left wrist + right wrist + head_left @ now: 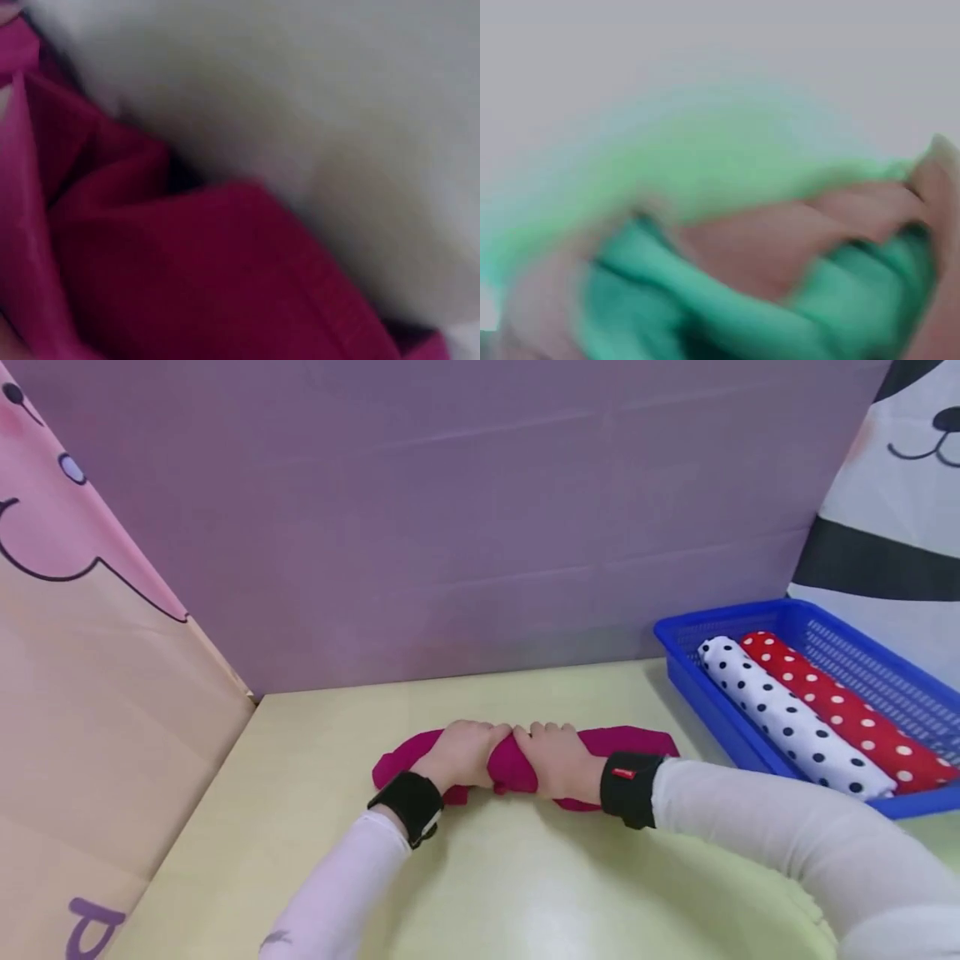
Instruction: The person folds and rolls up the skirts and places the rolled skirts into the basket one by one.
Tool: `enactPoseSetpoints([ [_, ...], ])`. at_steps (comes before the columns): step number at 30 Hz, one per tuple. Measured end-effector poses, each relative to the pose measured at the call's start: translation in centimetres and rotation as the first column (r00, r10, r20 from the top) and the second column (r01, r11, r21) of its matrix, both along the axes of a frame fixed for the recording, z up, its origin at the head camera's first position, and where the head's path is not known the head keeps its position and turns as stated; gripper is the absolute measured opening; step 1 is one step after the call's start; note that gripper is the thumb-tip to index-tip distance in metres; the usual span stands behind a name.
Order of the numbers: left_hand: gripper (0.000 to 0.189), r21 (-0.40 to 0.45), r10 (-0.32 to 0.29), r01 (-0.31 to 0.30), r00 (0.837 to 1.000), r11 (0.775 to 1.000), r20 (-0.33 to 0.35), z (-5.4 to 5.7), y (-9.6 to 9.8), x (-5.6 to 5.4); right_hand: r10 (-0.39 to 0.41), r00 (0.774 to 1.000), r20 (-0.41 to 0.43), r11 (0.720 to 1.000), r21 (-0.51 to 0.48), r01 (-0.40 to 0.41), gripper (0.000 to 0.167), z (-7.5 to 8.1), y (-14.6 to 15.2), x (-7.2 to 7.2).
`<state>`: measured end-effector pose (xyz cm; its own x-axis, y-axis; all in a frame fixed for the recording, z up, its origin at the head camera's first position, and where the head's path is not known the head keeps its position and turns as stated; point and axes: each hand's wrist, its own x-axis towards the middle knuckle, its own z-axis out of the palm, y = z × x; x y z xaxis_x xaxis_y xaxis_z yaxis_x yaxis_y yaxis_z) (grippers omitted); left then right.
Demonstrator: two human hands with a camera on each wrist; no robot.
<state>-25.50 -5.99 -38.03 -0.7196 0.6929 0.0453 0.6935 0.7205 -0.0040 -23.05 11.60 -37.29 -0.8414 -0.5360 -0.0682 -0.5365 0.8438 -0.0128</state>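
Note:
A magenta cloth (pixel 512 766) lies bunched lengthwise across the table, its ends spreading out past both hands. My left hand (pixel 462 754) grips it just left of the middle. Close beside it, my right hand (pixel 557 760) holds the cloth with fingers curled over the far side, the two thumbs nearly meeting. Loose folds of the magenta fabric (pixel 210 277) fill the lower left of the left wrist view. In the blurred right wrist view, the curled fingers (pixel 750 240) wrap round fabric that shows up green there.
At the right stands a blue plastic basket (pixel 693 693). Inside lie a rolled white cloth with black dots (pixel 787 714) and a rolled red cloth with white dots (pixel 840 702). A purple backdrop (pixel 480 527) rises behind the pale yellow table (pixel 300 827).

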Motion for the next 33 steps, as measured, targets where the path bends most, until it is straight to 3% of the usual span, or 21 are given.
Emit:
enactPoseSetpoints([
  [2, 0.06, -0.005, 0.024, -0.024, 0.997, 1.0, 0.07, 0.2, 0.1, -0.3, 0.024, 0.996, -0.091, 0.999, 0.031, -0.021, 0.076, -0.5, 0.2, 0.3],
  [5, 0.066, -0.023, 0.044, -0.042, 0.995, 0.999, 0.092, 0.4, 0.2, -0.3, 0.064, 0.991, -0.115, 0.998, 0.015, -0.063, 0.074, -1.0, 0.7, -0.1],
  [7, 0.072, -0.034, 0.05, -0.048, 0.997, 0.998, 0.052, 0.2, 0.3, 0.1, 0.09, 0.992, -0.083, 0.995, -0.023, -0.092, 0.073, -1.1, 0.9, -0.7],
  [11, 0.077, -0.046, 0.036, -0.042, 0.992, 0.998, -0.123, -0.8, 0.6, 1.1, 0.109, 0.994, -0.003, 0.989, -0.102, -0.108, 0.069, -0.8, 1.5, -2.0],
  [15, 0.076, -0.073, 0.019, -0.044, 0.948, 0.996, -0.317, -1.8, 1.1, 1.6, 0.134, 0.987, 0.084, 0.977, -0.177, -0.118, 0.062, -0.3, 2.0, -3.1],
  [18, 0.074, -0.107, 0.009, -0.057, 0.914, 0.993, -0.406, -2.1, 1.5, 1.8, 0.16, 0.972, 0.171, 0.963, -0.241, -0.116, 0.055, -0.1, 2.2, -3.8],
  [23, 0.07, -0.136, -0.018, -0.051, 0.887, 0.989, -0.462, -2.1, 2.1, 1.7, 0.171, 0.943, 0.286, 0.945, -0.319, -0.074, 0.047, -0.1, 2.5, -4.6],
  [28, 0.066, -0.139, -0.088, 0.02, 0.859, 0.99, -0.504, -1.7, 1.7, 1.3, 0.164, 0.918, 0.361, 0.911, -0.412, -0.001, 0.048, 0.0, 2.6, -4.5],
  [31, 0.06, -0.142, -0.156, 0.093, 0.826, 0.986, -0.542, -1.3, 1.2, 1.1, 0.15, 0.892, 0.427, 0.887, -0.457, 0.069, 0.052, 0.3, 2.4, -3.8],
  [33, 0.056, -0.144, -0.208, 0.152, 0.788, 0.978, -0.58, -0.9, 0.7, 0.9, 0.143, 0.844, 0.517, 0.874, -0.465, 0.137, 0.059, 0.9, 2.4, -3.2],
])
